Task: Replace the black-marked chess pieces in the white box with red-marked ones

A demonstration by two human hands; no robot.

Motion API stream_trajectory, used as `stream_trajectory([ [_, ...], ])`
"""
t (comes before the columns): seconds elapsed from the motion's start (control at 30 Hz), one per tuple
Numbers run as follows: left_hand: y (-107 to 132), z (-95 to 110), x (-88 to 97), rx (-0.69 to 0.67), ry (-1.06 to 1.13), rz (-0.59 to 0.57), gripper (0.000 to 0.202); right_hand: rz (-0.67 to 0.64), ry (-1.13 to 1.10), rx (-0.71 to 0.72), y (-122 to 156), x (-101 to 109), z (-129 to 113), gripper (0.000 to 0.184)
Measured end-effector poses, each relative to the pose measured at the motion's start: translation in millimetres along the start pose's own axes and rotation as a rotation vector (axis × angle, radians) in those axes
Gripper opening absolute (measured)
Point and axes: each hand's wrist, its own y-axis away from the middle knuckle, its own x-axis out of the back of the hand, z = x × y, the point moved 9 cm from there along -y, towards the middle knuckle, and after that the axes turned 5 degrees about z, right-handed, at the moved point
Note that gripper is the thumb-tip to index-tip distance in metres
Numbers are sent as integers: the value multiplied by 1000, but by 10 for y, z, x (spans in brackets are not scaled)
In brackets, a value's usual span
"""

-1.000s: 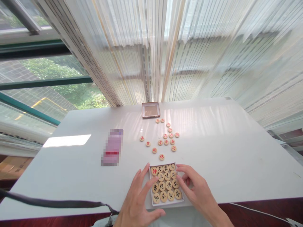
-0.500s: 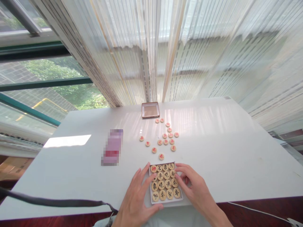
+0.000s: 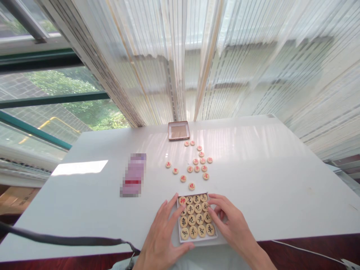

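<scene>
Sixteen round wooden discs (image 3: 199, 219) sit in white rectangular box (image 3: 198, 240); fifteen red-marked discs (image 3: 203, 161) lie beyond it; left hand (image 3: 161, 238) spread, right hand (image 3: 235, 225) half-open.

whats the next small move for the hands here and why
I'd probably reach the right hand to the nearest loose red piece: it lies just beyond the box, with other red pieces scattered farther off, while the red general sits in the box's far left corner near black-marked pieces.

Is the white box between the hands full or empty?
Full: the white box holds round pieces in four rows of four, though the left hand partly covers one.
</scene>
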Motion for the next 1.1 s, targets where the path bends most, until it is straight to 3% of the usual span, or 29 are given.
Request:
stream_trajectory([
  [0.27,1,14,44,-2,0,3,98,11,-2,6,-22,6,6,16],
  [0.5,-126,-37,190,33,63,103,65,26,-3,-1,-26,26,11,16],
  [0.8,-418,-75,245,26,194,253,36,87,55,27,-124,160,-13,19],
  [1.1,-557,-129,260,29,251,251,16,106,77,37,-289,240,-102,22],
])
